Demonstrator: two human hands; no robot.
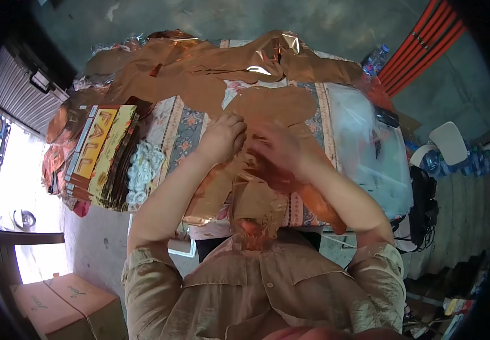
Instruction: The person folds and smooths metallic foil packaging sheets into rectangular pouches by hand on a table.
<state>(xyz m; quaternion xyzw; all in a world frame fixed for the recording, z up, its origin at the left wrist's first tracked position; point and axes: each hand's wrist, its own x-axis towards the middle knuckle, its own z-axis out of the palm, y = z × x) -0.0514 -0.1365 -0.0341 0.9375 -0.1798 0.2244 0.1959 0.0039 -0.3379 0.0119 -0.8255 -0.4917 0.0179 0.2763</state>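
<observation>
Copper-coloured foil sheets (273, 105) lie across the middle of the cloth-covered table and hang towards the near edge. My left hand (224, 136) rests on the foil with its fingers curled in, closed on the foil near the centre. Just to its right, my right hand (276, 148) is over the same foil, smeared by motion, so its fingers cannot be made out. Orange foil (319, 201) lies beneath my right forearm. More brown foil (160, 71) spreads along the far side of the table.
Left of my hands stand a stack of printed packs (106, 150) and a pile of white rings (144, 170). Clear plastic bags (364, 153) lie at the right, with a dark object (387, 117) on them. A bottle (376, 59) stands at the far right corner.
</observation>
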